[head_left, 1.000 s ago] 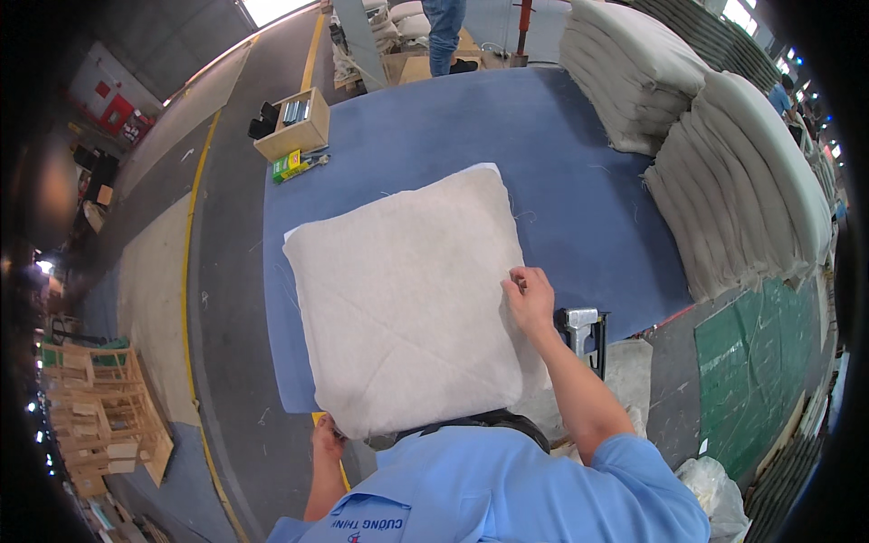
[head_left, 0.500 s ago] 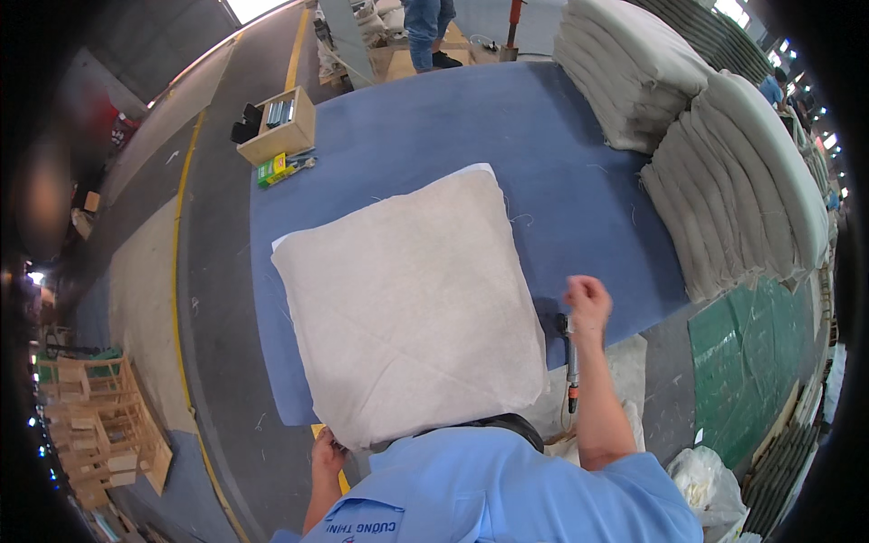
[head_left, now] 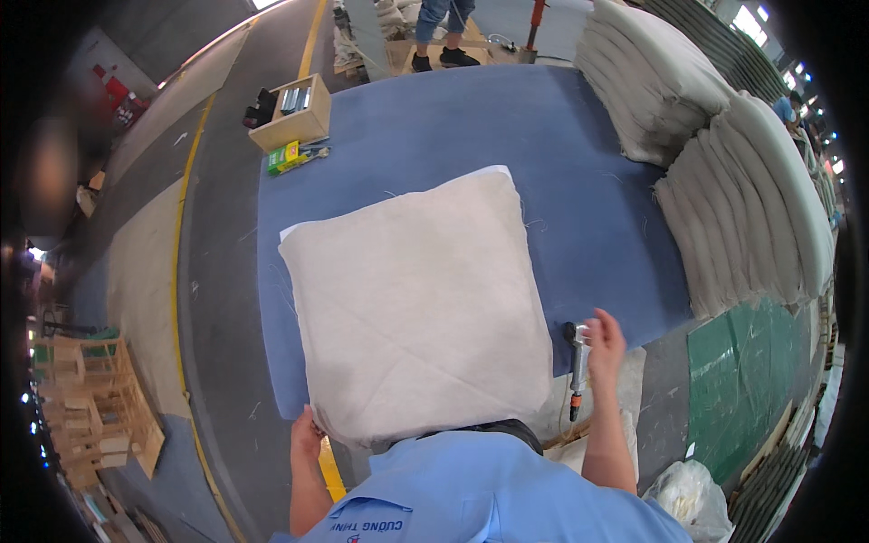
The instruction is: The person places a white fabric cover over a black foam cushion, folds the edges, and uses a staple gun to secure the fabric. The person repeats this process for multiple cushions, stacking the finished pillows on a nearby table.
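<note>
A square panel covered in off-white cloth lies in front of me, a white edge showing along its far side. My left hand is at its near left corner, the fingers closed around the edge and partly hidden under it. To the right of the panel, my right hand is raised with its fingers apart, and nothing shows in it. Just beside that hand, a silver and black air-powered hand tool with an orange ring lies at the table's near edge.
The blue table bears a wooden box of metal strips and a green-yellow packet at far left. Tall stacks of folded off-white cloth stand on the right. Wooden frames lie at left; a person's legs show beyond.
My right hand has come down and nearer me, to beside the air tool, its fingers opening out. My left hand has shifted slightly left and up along the panel's corner.
</note>
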`<action>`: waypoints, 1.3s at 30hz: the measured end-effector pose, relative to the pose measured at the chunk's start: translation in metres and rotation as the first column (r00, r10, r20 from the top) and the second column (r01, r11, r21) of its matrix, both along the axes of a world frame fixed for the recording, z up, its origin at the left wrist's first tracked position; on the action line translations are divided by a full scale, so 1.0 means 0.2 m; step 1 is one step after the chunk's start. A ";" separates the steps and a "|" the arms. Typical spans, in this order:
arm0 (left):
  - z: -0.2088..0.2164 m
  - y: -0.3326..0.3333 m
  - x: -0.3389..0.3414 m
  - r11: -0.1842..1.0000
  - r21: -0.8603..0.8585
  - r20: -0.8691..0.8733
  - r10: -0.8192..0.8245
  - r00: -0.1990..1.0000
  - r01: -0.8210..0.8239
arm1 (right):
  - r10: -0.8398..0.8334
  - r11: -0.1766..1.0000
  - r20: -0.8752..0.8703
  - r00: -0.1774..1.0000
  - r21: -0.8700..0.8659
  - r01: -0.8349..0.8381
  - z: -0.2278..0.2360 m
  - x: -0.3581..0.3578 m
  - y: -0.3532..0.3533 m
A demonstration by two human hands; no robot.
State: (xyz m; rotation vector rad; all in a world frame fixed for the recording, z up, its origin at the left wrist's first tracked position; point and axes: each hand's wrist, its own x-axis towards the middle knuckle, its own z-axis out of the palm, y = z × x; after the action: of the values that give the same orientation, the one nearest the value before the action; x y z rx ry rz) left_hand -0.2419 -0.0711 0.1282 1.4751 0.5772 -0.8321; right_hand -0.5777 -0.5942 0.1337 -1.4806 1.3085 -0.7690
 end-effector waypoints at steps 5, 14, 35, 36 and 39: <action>0.02 -0.15 0.28 0.867 0.330 0.020 -0.402 0.915 0.374 | 0.263 0.962 -0.195 0.945 0.131 -0.241 -0.07 0.51 0.00; 0.07 -0.14 0.44 0.331 0.942 0.179 -0.640 0.748 0.058 | 0.220 0.966 -0.424 0.878 -0.033 -0.258 -0.02 0.68 0.02; 0.55 -0.85 0.79 0.949 0.188 0.502 -0.314 0.806 0.253 | 0.310 0.949 -0.141 0.940 -0.008 -0.314 0.60 1.09 -0.12; 0.67 -0.92 0.85 0.943 0.151 0.568 -0.327 0.756 0.295 | 0.300 0.950 -0.067 0.952 -0.069 -0.304 0.68 1.10 -0.19; 1.07 -1.09 0.99 0.931 0.031 0.774 -0.252 0.580 0.363 | 0.265 0.951 0.234 0.936 -0.221 -0.214 0.96 1.19 -0.32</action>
State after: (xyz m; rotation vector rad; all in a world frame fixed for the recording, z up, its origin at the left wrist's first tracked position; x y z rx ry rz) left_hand -0.0444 -0.2897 0.3414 1.6569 -0.4047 -0.3965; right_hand -0.3406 -0.6579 0.3253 -1.5948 0.8545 -0.9121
